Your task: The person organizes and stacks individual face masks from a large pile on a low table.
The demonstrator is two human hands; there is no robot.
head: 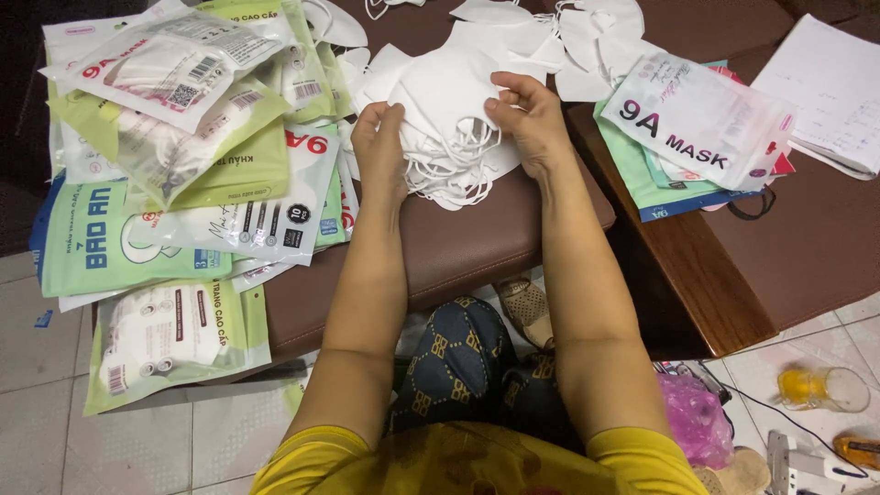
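My left hand [380,147] and my right hand [529,117] hold a stack of white face masks [449,110] between them on a brown padded stool [458,247]. The left hand grips the stack's left edge and the right hand pinches its right edge. White ear loops [449,179] hang below the stack. More loose white masks [550,41] lie spread behind it.
A heap of filled green and clear mask packets [183,156] covers the stool's left part. Empty flat packets [701,124] lie on a brown table [733,302] at right, beside white papers [830,87]. On the tiled floor sit a pink bag [692,417] and a glass [825,388].
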